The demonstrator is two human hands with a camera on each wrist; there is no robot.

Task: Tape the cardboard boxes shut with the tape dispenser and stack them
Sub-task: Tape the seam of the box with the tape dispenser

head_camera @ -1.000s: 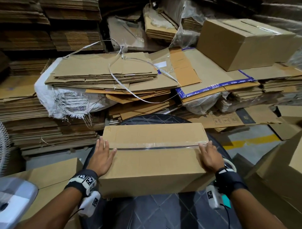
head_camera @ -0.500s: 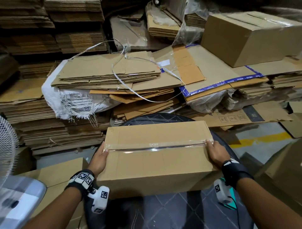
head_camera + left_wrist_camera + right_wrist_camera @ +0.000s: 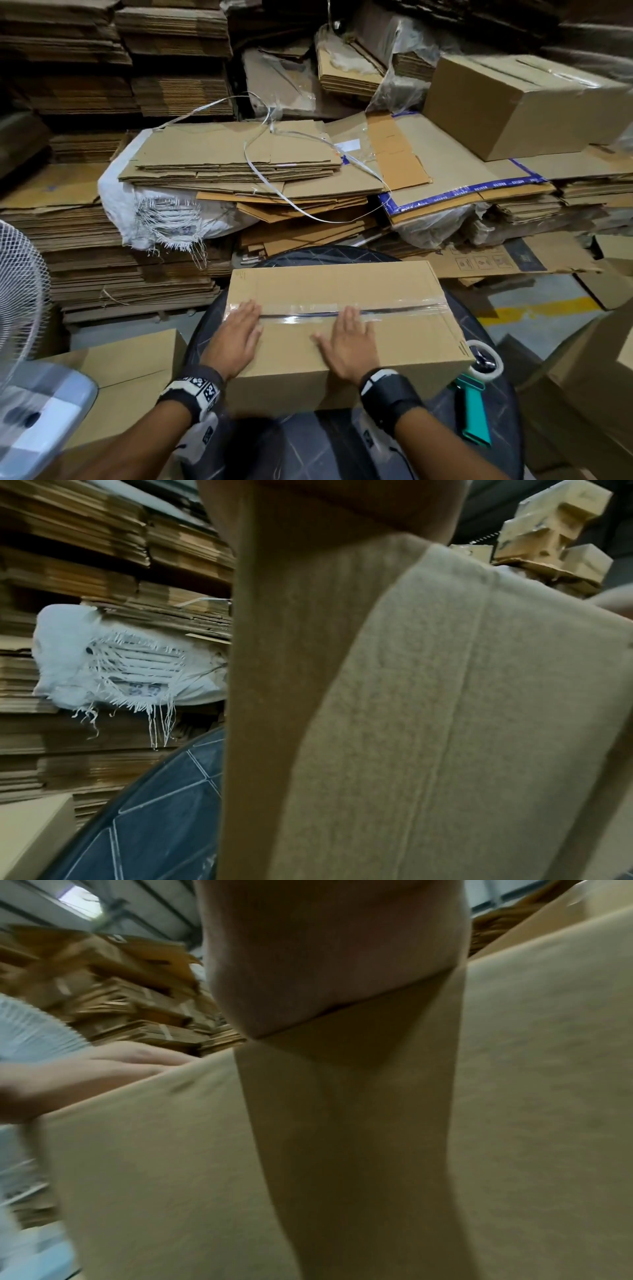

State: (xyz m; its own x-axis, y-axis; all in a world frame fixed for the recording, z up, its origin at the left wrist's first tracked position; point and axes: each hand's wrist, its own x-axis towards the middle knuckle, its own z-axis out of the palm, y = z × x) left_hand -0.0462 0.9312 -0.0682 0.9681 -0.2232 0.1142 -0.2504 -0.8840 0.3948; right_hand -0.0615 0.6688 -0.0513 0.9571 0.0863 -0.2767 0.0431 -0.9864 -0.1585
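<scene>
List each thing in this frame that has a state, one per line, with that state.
Cardboard box: flaps closed, clear tape along the top seam, resting on the round dark table.
Left hand: flat on the box top, fingers straight, at the tape's left end.
Right hand: flat on the box top, fingers at the tape.
Tape dispenser: lying on the table, unheld.
Box at upper right: taped shut.

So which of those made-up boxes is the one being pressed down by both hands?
The taped box on the round dark table, under the left hand and right hand. The other taped box sits untouched on the flattened cardboard, back right.
</scene>
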